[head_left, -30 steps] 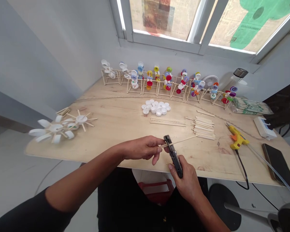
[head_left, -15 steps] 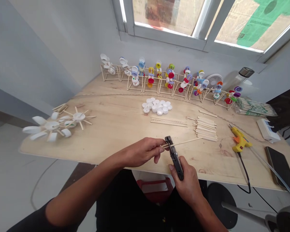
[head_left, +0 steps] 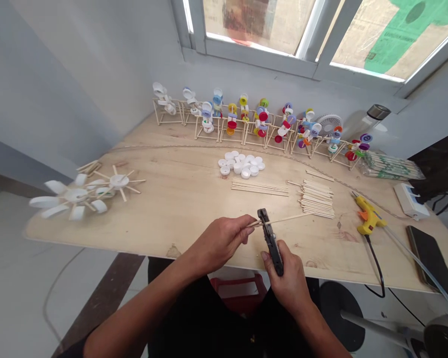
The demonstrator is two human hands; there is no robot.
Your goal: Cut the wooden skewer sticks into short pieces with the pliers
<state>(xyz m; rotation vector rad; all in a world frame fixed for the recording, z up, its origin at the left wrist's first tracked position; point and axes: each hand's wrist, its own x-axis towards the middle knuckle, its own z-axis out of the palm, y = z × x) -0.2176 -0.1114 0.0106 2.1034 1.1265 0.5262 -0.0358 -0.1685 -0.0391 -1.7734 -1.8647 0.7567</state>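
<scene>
Item: one thin wooden stick (head_left: pixel 291 218), pale and smooth, its long axis lying nearly level above the front of the table (head_left: pixel 179 204) and rising slightly to the right. Its near end sits in the left hand (head_left: pixel 220 241), the hand nearer to that end, with the left fingers (head_left: pixel 243 229) closed on it in a pinch; the free length runs off rightward. Right hand (head_left: pixel 291 283): right fingers (head_left: pixel 280 251) closed around the handles of matte black pliers (head_left: pixel 272 243), held nose-away from the person. The jaws stand across the stick just right of the left fingers; whether they bite it cannot be told. Relative to the pliers: beyond, a cluster of white plastic bottle caps (head_left: pixel 241 164) and a row of laid-out wooden sticks (head_left: pixel 259 187); to the right, a stack of short wooden sticks (head_left: pixel 317 199) and a yellow hot glue gun (head_left: pixel 368 216); far left, a white-cupped cap pinwheel (head_left: pixel 76 195); farthest off, a line of stick frames with coloured caps (head_left: pixel 261 124).
</scene>
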